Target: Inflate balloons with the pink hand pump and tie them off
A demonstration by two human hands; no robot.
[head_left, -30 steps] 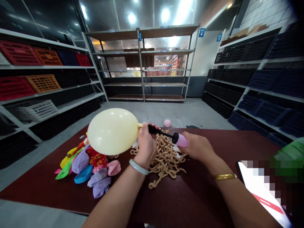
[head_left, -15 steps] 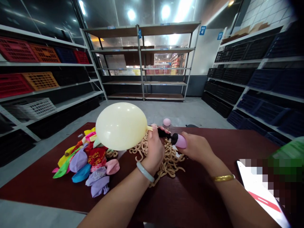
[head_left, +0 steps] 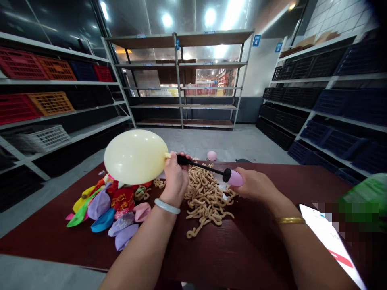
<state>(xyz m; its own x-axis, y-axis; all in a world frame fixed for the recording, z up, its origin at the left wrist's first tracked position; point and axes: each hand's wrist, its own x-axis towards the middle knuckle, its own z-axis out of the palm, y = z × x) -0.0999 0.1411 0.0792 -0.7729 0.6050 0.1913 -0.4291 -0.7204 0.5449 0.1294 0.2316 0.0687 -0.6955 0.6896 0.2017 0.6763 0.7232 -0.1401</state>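
A large pale yellow balloon (head_left: 136, 157) is inflated, its neck on the nozzle end of a black hand pump (head_left: 208, 167). My left hand (head_left: 176, 177) is closed around the balloon's neck and the pump's nozzle end. The pump's pink handle (head_left: 236, 178) is in my closed right hand (head_left: 256, 183), with the black rod drawn out between the hands. Below the pump lies a heap of tan curly pieces (head_left: 208, 197). Left of my left hand, a pile of colourful limp balloons or cloth pieces (head_left: 122, 197) rests on the table.
The dark red table (head_left: 242, 249) bears a bright-screened phone (head_left: 326, 237) at right, beside a blurred green object (head_left: 363, 197). A small pink balloon (head_left: 212, 155) is beyond the far edge. Shelves (head_left: 178, 80) and crates (head_left: 51, 103) stand around.
My left hand has moved left with the yellow balloon and nozzle end. My right hand has shifted slightly right, and the pump's rod is now drawn out further.
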